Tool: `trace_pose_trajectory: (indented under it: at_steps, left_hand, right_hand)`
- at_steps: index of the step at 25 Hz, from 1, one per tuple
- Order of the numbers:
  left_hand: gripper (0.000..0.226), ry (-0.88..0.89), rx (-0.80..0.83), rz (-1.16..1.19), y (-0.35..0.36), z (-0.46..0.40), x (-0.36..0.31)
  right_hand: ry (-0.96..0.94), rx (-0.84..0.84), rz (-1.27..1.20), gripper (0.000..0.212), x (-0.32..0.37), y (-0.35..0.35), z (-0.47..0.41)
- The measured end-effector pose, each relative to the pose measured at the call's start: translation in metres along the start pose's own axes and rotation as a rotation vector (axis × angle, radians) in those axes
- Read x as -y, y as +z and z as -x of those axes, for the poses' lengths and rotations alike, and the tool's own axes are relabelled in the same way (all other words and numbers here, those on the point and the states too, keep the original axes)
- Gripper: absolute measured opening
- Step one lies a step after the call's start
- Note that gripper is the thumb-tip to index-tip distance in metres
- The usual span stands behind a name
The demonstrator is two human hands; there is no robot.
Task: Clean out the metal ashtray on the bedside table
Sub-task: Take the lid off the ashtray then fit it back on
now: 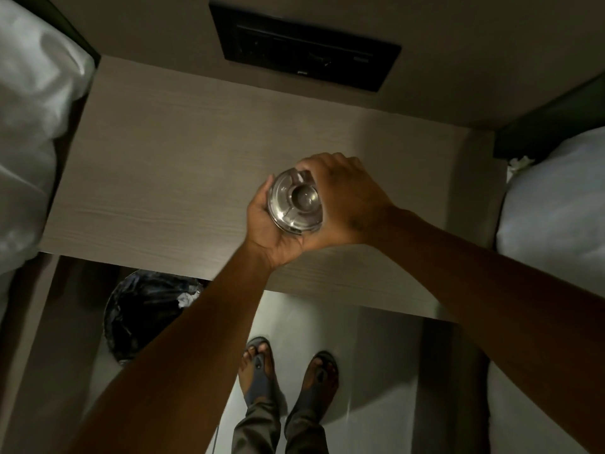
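At far left a white pillow (pixel 29 132) crowds the bedside desk (pixel 163 178), and below the desk's near edge a bin lined with a black bag (pixel 147 316) waits on the floor, crumpled paper already inside. We cup the metal ashtray (pixel 295 202) in our left hand (pixel 268 231), its fingers curled under and around the left rim. The ashtray sits tilted toward us, lifted off the desk as far as we can judge, its shiny inner dish facing the camera. Our right hand (pixel 343 201) closes over the right side, fingers wrapped across the top edge near a notch in the rim. Whether they are wiping, twisting or merely steadying we cannot tell. No ash or cloth shows in the bowl.

The risk, as we read it, lies in that tilt: any residue left inside could spill past our left fingers onto the pale desk or the floor by our sandalled feet (pixel 288 375) rather than into the bin, which stands well to the left of our fingers. Smooth metal in bare hands could also slip and clatter down. To the right, a second pillow (pixel 556 204) edges in.
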State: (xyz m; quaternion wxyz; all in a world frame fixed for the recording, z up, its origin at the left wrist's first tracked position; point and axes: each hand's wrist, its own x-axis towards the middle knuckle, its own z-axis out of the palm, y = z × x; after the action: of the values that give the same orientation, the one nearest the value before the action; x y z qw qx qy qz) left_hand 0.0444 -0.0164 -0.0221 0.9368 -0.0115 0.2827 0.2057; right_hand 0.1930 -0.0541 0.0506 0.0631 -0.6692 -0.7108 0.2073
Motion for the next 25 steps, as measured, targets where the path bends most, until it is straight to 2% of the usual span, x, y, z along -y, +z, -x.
trace_pose_trajectory:
  at_steps: [3, 8, 16, 20, 25]
  left_hand:
    - [0.056, 0.007, 0.010, 0.106, 0.006, -0.011, 0.009]
    - [0.067, 0.057, 0.029, 0.114, 0.003, -0.014, 0.009]
    - [0.063, 0.124, -0.002, 0.126, 0.008, -0.028, 0.002]
    - [0.065, 0.095, -0.034, 0.104, 0.001, -0.029, 0.002]
    - [0.065, 0.038, 0.004, 0.049, 0.009, -0.031, 0.004]
  right_hand:
    - [0.000, 0.055, 0.027, 0.111, 0.000, 0.002, -0.004]
    - [0.033, 0.028, 0.039, 0.110, -0.003, 0.007, -0.006]
    - [0.301, -0.165, -0.043, 0.109, 0.014, 0.021, -0.015]
    - [0.354, -0.180, -0.095, 0.110, 0.015, 0.028, -0.011]
    - [0.454, -0.198, -0.075, 0.107, 0.008, 0.033, -0.007]
